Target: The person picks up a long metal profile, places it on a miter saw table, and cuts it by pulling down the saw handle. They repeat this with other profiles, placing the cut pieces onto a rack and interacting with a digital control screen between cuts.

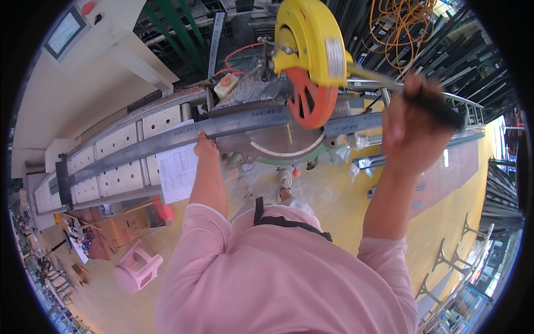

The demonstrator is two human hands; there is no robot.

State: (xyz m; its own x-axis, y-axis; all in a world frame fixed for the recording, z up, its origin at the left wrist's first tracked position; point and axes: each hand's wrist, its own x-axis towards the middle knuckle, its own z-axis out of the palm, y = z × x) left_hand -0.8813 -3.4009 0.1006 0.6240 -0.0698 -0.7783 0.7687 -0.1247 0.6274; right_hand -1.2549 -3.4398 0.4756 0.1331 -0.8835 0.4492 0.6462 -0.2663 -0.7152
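My left fingers touch the long grey bar, which extends to both sides of them; whether they grip, I cannot tell. My right fingers, blurred, encircle the black handle, the yellow saw to their left.

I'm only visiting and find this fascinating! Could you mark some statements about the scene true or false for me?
1. The right hand grips a black, elongated handle. True.
2. The left hand also grips that handle. False: the left hand touches a long grey bar.
3. A white sheet of printed paper shows beside the left hand. True.
4. The saw's large rounded guard is blue. False: this guard is yellow.
5. A pink plastic stool is on the person's left. True.
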